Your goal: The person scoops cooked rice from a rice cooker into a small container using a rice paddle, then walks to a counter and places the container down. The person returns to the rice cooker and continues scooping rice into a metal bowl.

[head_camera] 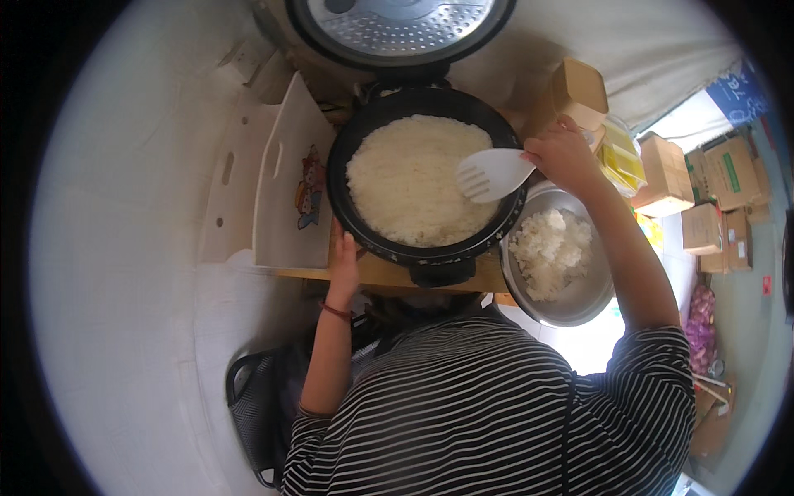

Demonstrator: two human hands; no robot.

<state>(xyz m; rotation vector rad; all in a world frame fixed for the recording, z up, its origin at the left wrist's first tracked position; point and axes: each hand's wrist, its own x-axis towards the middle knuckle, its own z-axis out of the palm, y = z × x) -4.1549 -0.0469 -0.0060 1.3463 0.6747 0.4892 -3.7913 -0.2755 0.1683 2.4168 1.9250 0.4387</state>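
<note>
A large rice cooker [441, 273] stands before me with its lid [397, 31] raised at the back. Cooked white rice [415, 180] fills its pot with a fairly flat top. My right hand [561, 155] grips the handle of a white slotted rice paddle [493, 173], whose prongs are over the right part of the rice. At the cooker's front left side, my left hand [345, 263] rests against the outer wall, its fingertips partly hidden. Below my right forearm, a metal bowl [586, 307] holds a heap of loose rice [552, 251]. Rice grains stick to the cooker's rim.
A white panel [279, 204] with a cartoon picture stands left of the cooker on the wooden table [388, 271]. Stacked food containers [580, 93] and yellow-lidded packs [620, 158] sit at the right back. Cardboard boxes [664, 177] are farther right; a black woven chair [257, 415] is lower left.
</note>
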